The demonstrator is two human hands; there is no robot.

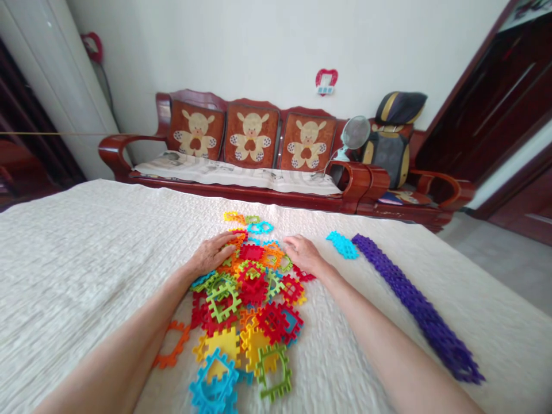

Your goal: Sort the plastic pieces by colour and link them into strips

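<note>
1. Interlocking plastic pieces [253, 287] lie in a loose, many-coloured heap on the broadest surface in view, a white quilted cover [107, 247], running lengthwise between the person's forearms.
2. Beyond the cover stands a red-brown wooden sofa [259, 197], with three brown cushions [252, 135] leaning on its back.
3. To the right of the heap, well apart from it, a long purple strip [416, 305] made of toothed pieces lies slantwise.
4. At the far left part of the heap, the left hand [211, 254] rests over orange and green pieces, fingers outstretched and thumb held apart.
5. Opposite, the right hand [302, 254] is at the heap's right edge, fingers loosely bent and close together; I cannot tell whether they pinch anything.
6. Just beside the strip's far end sits a small light-blue group of pieces [342, 245].
7. One orange frame piece [165, 361] lies by the left forearm.
</note>
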